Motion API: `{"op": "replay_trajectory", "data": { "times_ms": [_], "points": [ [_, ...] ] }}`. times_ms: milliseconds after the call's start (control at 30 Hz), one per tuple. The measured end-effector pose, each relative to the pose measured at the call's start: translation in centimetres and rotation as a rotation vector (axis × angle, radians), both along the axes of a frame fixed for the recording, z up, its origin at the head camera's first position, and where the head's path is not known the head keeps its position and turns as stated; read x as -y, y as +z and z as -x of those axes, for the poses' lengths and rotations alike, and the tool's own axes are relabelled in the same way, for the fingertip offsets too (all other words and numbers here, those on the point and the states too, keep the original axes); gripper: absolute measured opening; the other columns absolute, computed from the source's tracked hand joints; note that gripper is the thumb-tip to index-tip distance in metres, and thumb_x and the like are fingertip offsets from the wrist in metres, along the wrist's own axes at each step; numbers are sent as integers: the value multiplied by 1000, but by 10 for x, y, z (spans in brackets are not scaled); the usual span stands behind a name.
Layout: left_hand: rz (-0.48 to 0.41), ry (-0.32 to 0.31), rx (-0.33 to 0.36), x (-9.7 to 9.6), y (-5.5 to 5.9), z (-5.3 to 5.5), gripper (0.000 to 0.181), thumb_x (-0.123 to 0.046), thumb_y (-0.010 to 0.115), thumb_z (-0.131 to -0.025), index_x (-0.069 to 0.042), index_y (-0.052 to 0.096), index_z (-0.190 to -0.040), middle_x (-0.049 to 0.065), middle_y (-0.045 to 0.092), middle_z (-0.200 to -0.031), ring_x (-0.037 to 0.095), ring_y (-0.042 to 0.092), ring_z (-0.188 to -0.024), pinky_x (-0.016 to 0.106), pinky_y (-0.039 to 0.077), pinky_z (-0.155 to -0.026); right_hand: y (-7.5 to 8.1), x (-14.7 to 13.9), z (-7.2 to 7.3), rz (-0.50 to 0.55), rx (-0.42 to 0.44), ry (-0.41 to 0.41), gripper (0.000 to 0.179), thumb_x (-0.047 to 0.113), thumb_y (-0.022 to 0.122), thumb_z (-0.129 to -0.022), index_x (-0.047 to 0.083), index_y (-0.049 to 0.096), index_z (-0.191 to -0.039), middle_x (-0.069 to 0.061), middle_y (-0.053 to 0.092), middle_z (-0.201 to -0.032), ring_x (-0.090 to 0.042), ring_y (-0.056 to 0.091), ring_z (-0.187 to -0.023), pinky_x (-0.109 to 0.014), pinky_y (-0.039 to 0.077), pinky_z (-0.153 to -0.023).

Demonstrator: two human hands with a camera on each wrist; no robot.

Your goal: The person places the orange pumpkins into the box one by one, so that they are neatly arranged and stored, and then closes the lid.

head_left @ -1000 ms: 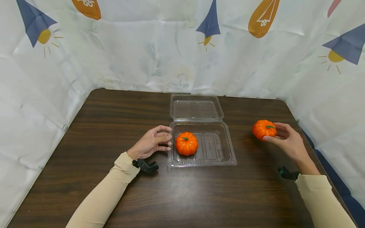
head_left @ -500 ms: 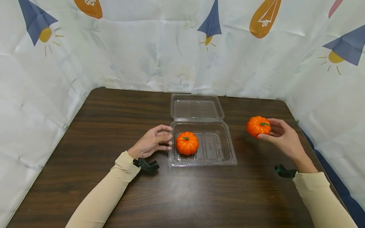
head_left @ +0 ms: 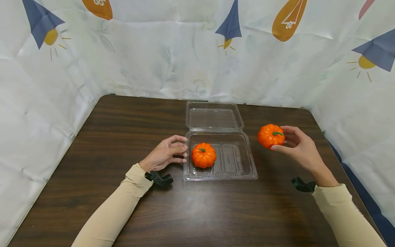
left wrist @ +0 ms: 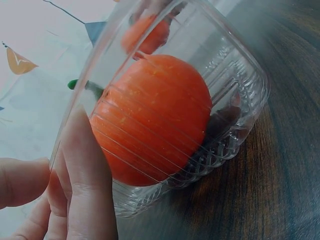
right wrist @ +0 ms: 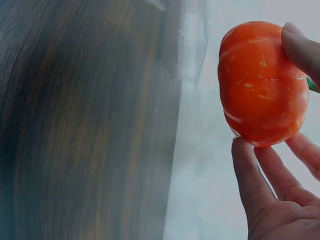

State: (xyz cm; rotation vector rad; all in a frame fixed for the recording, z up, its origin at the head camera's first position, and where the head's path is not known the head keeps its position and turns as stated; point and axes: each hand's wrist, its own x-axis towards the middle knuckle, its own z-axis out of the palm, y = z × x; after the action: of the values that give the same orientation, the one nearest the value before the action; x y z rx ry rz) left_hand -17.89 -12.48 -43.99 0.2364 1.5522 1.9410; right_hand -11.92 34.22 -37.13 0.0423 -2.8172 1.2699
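Note:
A clear plastic clamshell container (head_left: 236, 154) lies on the table with its lid (head_left: 215, 115) folded back. One small orange pumpkin (head_left: 203, 155) with a green stem sits in the left part of its base. My left hand (head_left: 165, 153) pinches the base's left rim; in the left wrist view the thumb (left wrist: 22, 182) is on the outer side of that edge. To the right of the container, my right hand (head_left: 300, 151) holds a second orange pumpkin (head_left: 269, 136) above the table. Thumb and fingertips grip opposite sides of this pumpkin in the right wrist view.
The dark wood-grain table (head_left: 191, 216) extends around the container on all sides. A white patterned curtain (head_left: 148, 61) hangs behind its back edge and along both sides. Dark wrist straps (head_left: 158, 179) sit on both wrists.
My right hand has moved left and slightly away from me, carrying its pumpkin toward the container. The left hand, the container and the pumpkin inside stay in place.

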Motion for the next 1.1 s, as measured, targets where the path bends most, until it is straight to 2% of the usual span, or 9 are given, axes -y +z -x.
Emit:
{"op": "replay_trajectory", "data": {
  "times_ms": [200,400,700,1100],
  "points": [
    [-10,-3,4,1,0,0,39,-3,58,-103,-5,43,-139,-2,65,-95,12,70,-83,34,66,-81,4,14,1,-9,-17,41,76,22,86,-86,12,47,-150,-12,54,-145,19,57,-107,0,50,-88],
    [-15,-2,6,0,1,0,39,-4,58,-103,-5,44,-139,-2,67,-94,11,70,-83,34,66,-81,5,25,2,8,-20,81,74,22,87,-85,15,49,-149,-8,56,-143,17,58,-109,-1,51,-90],
    [-12,0,13,0,1,-1,38,-4,59,-103,-6,44,-139,-2,67,-93,11,69,-83,33,66,-81,-2,42,5,41,-7,134,72,23,88,-84,16,52,-145,-6,55,-145,15,60,-111,-7,54,-93],
    [-17,-2,9,1,1,0,36,-3,58,-103,-6,44,-137,-3,68,-92,12,69,-84,33,66,-81,-9,60,9,43,-6,207,70,24,89,-82,17,55,-143,-7,58,-143,14,60,-112,-6,53,-94]
  ]
}}
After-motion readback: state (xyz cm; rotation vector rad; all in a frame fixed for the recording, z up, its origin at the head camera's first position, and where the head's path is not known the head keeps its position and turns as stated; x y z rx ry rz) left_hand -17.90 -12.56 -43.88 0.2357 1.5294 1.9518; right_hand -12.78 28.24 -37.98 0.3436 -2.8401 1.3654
